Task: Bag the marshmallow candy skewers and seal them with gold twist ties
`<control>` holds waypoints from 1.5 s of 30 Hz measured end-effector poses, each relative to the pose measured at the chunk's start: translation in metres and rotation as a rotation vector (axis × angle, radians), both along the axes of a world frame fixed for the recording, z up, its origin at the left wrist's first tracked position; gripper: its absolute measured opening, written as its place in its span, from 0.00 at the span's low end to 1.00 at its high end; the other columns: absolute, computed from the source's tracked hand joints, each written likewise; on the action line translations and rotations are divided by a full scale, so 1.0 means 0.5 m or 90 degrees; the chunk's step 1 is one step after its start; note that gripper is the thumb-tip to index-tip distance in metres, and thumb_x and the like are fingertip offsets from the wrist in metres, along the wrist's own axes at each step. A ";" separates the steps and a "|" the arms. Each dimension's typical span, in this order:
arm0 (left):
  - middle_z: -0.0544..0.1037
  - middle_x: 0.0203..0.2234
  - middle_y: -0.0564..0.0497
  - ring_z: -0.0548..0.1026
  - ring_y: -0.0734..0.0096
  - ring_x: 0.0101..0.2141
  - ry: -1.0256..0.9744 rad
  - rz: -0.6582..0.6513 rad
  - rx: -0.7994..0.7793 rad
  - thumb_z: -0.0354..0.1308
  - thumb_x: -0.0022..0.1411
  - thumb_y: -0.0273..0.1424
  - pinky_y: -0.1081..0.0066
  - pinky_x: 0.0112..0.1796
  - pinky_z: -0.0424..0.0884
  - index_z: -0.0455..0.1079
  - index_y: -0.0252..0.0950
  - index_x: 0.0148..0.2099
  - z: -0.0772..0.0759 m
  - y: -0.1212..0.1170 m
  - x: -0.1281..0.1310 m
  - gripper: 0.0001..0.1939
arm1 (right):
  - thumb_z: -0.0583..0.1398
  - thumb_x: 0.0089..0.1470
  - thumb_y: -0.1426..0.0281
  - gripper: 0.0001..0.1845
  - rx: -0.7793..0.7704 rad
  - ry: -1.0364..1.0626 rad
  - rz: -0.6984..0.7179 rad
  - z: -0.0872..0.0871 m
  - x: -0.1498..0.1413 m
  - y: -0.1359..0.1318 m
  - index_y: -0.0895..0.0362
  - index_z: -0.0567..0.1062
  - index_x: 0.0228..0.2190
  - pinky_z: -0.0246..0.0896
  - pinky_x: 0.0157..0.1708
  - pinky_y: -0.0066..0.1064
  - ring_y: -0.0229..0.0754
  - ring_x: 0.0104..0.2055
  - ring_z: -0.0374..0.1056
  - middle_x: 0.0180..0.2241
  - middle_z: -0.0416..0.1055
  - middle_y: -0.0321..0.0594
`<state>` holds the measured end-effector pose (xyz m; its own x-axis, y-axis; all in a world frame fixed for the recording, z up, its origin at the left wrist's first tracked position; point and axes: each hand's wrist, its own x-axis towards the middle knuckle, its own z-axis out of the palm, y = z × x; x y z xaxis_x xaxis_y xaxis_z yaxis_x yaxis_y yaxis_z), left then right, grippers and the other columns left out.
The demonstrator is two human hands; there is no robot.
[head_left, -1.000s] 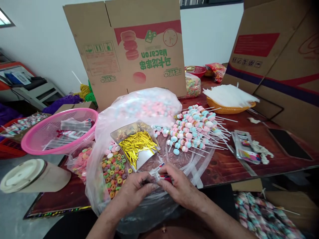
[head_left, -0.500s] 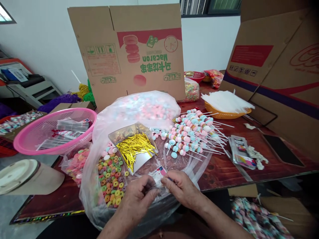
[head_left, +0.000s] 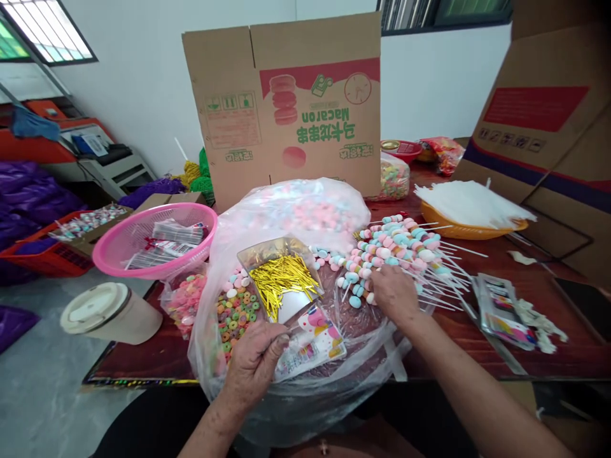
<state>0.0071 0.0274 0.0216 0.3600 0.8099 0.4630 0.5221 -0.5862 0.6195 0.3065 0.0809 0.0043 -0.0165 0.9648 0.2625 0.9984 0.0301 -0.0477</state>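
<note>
Two bare hands are working over one clear sheet (head_left: pixel 334 394). The left hand (head_left: pixel 255 362) is pinching one printed wrapper (head_left: pixel 312 340), thumb and finger together on its left end; the wrapper is lying slantwise over the sheet, just in front of one tray (head_left: pixel 291 308). The right hand (head_left: pixel 394 294) is reaching into one heap of skewers (head_left: pixel 382 251), its fingertips touching the near ones; whether they are closing on any, I cannot tell. The skewers, too many to count, are lying with their white sticks pointing right. The tray is holding one pile of gold ties (head_left: pixel 281 280), also beyond counting. Many rings (head_left: pixel 233 317) are spreading left of the tray, and one big bag (head_left: pixel 296 207) of pink and blue pieces is sitting behind it. Three baskets are standing about: one pink basket (head_left: pixel 112 270) at left, one yellow basket (head_left: pixel 458 230) at right, one red basket (head_left: pixel 408 151) farther back. One lidded cup (head_left: pixel 114 315) is leaning at left, near one small bag (head_left: pixel 186 299) of pink sweets. Two cartons, one rear carton (head_left: pixel 310 121) and one right carton (head_left: pixel 529 108), are flanking the table (head_left: pixel 424 356).
</note>
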 end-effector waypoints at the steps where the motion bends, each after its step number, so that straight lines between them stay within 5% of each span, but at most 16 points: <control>1: 0.79 0.29 0.51 0.75 0.70 0.32 0.000 -0.001 0.005 0.50 0.62 0.31 0.69 0.38 0.68 0.72 0.37 0.38 0.001 0.000 -0.005 0.09 | 0.54 0.54 0.74 0.09 0.022 0.016 0.030 0.005 0.006 -0.015 0.61 0.73 0.26 0.58 0.34 0.38 0.50 0.37 0.64 0.31 0.69 0.51; 7: 0.79 0.29 0.51 0.75 0.70 0.31 0.013 -0.019 -0.001 0.50 0.62 0.31 0.69 0.37 0.68 0.72 0.37 0.38 0.003 0.012 -0.014 0.09 | 0.51 0.58 0.72 0.09 0.200 0.199 0.269 0.044 0.037 -0.139 0.56 0.71 0.36 0.63 0.35 0.30 0.40 0.35 0.67 0.32 0.71 0.41; 12: 0.78 0.27 0.50 0.73 0.70 0.29 0.026 -0.055 -0.022 0.48 0.63 0.32 0.70 0.33 0.67 0.72 0.36 0.35 0.012 0.018 -0.005 0.12 | 0.51 0.55 0.76 0.12 0.183 0.152 0.326 0.054 0.039 -0.190 0.55 0.72 0.37 0.63 0.34 0.31 0.39 0.34 0.68 0.33 0.72 0.42; 19: 0.79 0.29 0.49 0.72 0.69 0.30 0.165 -0.123 -0.040 0.46 0.64 0.35 0.68 0.35 0.65 0.73 0.37 0.37 0.036 0.020 0.012 0.15 | 0.49 0.55 0.77 0.14 0.104 0.144 0.392 0.060 0.016 -0.188 0.56 0.73 0.34 0.59 0.32 0.32 0.40 0.32 0.65 0.28 0.70 0.42; 24: 0.76 0.42 0.45 0.72 0.60 0.40 0.277 -0.148 -0.086 0.54 0.56 0.47 0.63 0.43 0.63 0.64 0.40 0.55 0.039 0.019 0.041 0.27 | 0.49 0.56 0.77 0.12 0.054 0.191 0.411 0.061 -0.006 -0.184 0.57 0.72 0.32 0.57 0.30 0.30 0.39 0.30 0.64 0.27 0.69 0.41; 26: 0.76 0.41 0.45 0.72 0.58 0.40 0.331 -0.175 -0.105 0.59 0.49 0.49 0.62 0.44 0.62 0.65 0.39 0.53 0.032 0.018 0.055 0.32 | 0.49 0.57 0.77 0.13 0.034 0.198 0.432 0.065 -0.011 -0.184 0.57 0.72 0.32 0.55 0.29 0.29 0.39 0.30 0.63 0.27 0.69 0.41; 29: 0.77 0.30 0.48 0.73 0.60 0.33 0.399 -0.195 -0.163 0.59 0.49 0.50 0.68 0.35 0.63 0.72 0.37 0.42 0.027 0.017 0.075 0.24 | 0.48 0.56 0.77 0.14 0.012 0.171 0.475 0.070 -0.023 -0.182 0.58 0.72 0.31 0.53 0.29 0.30 0.39 0.29 0.62 0.26 0.69 0.40; 33: 0.75 0.24 0.54 0.71 0.68 0.26 0.357 -0.254 -0.270 0.61 0.48 0.48 0.74 0.25 0.59 0.72 0.38 0.40 0.033 0.019 0.111 0.22 | 0.50 0.53 0.78 0.11 -0.023 0.122 0.497 0.054 -0.055 -0.180 0.58 0.72 0.27 0.51 0.27 0.31 0.39 0.27 0.62 0.25 0.69 0.39; 38: 0.77 0.34 0.49 0.74 0.61 0.34 0.293 -0.326 -0.330 0.65 0.43 0.44 0.72 0.28 0.64 0.59 0.38 0.57 0.032 0.022 0.160 0.40 | 0.57 0.51 0.71 0.05 -0.087 0.152 0.517 0.005 -0.106 -0.180 0.59 0.73 0.27 0.52 0.25 0.30 0.40 0.26 0.63 0.25 0.71 0.39; 41: 0.77 0.38 0.46 0.74 0.59 0.37 0.287 -0.296 -0.330 0.65 0.42 0.46 0.71 0.32 0.66 0.53 0.37 0.60 0.043 0.039 0.132 0.46 | 0.54 0.55 0.72 0.08 -0.102 0.238 0.491 -0.013 -0.107 -0.178 0.59 0.72 0.27 0.53 0.25 0.28 0.38 0.26 0.63 0.25 0.69 0.39; 45: 0.76 0.40 0.45 0.72 0.53 0.41 0.434 -0.171 -0.276 0.65 0.38 0.48 0.68 0.38 0.64 0.64 0.39 0.54 0.069 0.058 0.051 0.40 | 0.47 0.60 0.74 0.14 -0.106 0.324 0.442 -0.014 -0.085 -0.175 0.59 0.71 0.29 0.54 0.27 0.27 0.37 0.27 0.62 0.25 0.66 0.39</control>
